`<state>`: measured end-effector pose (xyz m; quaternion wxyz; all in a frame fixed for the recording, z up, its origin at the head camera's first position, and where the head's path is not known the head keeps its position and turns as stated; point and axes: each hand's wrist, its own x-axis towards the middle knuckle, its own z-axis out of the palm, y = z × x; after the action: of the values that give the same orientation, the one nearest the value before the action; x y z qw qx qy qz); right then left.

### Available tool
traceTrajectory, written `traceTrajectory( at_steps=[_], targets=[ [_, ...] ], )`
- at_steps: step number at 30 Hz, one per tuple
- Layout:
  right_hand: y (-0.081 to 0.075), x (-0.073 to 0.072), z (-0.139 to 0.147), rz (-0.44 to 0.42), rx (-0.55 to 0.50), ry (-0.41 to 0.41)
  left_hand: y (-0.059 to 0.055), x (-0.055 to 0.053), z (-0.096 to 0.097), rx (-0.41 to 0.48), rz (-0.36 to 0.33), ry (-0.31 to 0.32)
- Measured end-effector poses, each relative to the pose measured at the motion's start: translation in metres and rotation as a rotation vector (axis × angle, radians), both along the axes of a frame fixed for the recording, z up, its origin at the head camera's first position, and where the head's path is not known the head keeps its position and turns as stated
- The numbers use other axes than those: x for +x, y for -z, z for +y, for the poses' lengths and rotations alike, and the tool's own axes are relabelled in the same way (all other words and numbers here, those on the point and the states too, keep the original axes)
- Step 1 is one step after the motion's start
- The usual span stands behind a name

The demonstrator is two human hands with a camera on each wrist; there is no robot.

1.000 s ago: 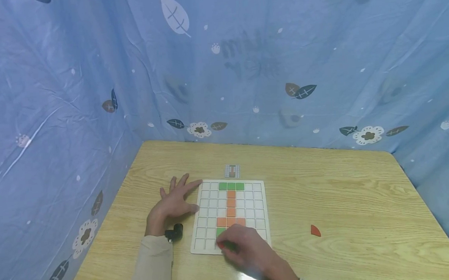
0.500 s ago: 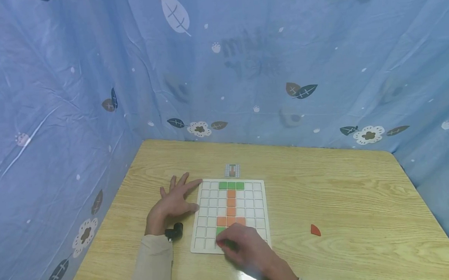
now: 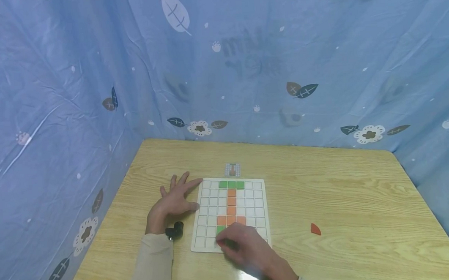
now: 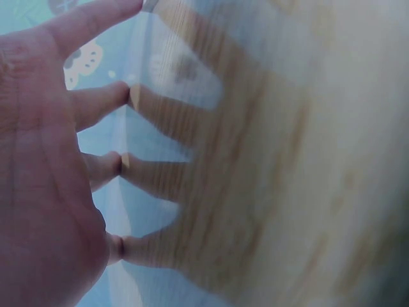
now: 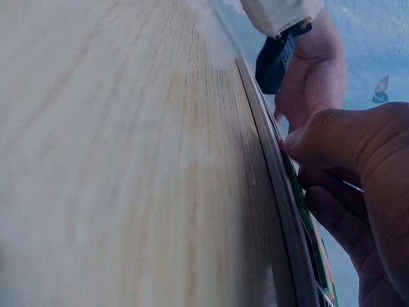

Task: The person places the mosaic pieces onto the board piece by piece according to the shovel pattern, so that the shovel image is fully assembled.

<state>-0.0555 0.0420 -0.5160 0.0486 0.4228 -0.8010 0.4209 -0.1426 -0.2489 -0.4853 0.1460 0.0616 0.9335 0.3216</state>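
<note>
A white grid board lies on the wooden table, with green tiles along its far row and orange tiles in a column and a crossing row. My left hand has its fingers spread on the table, index fingertip and thumb at the board's left edge; its fingertips meet the tabletop in the left wrist view. My right hand bends over the near rows and pinches a small red tile at the board, mostly covered by the fingers. Another green tile shows just beyond those fingers.
A small pattern card lies beyond the board. To the right, a red quarter-circle tile sits on the wooden table. A black camera is worn at the left wrist. Blue patterned curtain hangs behind the table and along its sides.
The red tile under my right fingertips shows less than a second ago. Both hands otherwise keep their places, and the board stays still.
</note>
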Motion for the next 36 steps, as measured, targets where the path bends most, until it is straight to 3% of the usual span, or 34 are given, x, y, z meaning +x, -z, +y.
traceTrajectory(
  at_steps=[4,11,18,24,36],
  targets=[
    [-0.003,-0.003,0.003,-0.011,-0.031,0.005,-0.001,0.000,0.000,0.001,-0.001,0.001],
    [-0.011,-0.010,0.024,-0.172,-0.083,0.038,-0.002,-0.001,0.000,0.002,-0.002,-0.002],
    [-0.019,-0.021,0.054,-0.102,-0.101,0.100,-0.001,0.000,0.000,0.003,-0.005,-0.009],
    [-0.025,-0.025,0.086,-0.068,-0.055,0.216,0.000,0.001,0.001,0.004,-0.010,-0.014],
    [-0.024,-0.017,0.152,-0.036,0.014,0.383,0.000,0.002,0.001,-0.002,-0.009,-0.021]
  ],
)
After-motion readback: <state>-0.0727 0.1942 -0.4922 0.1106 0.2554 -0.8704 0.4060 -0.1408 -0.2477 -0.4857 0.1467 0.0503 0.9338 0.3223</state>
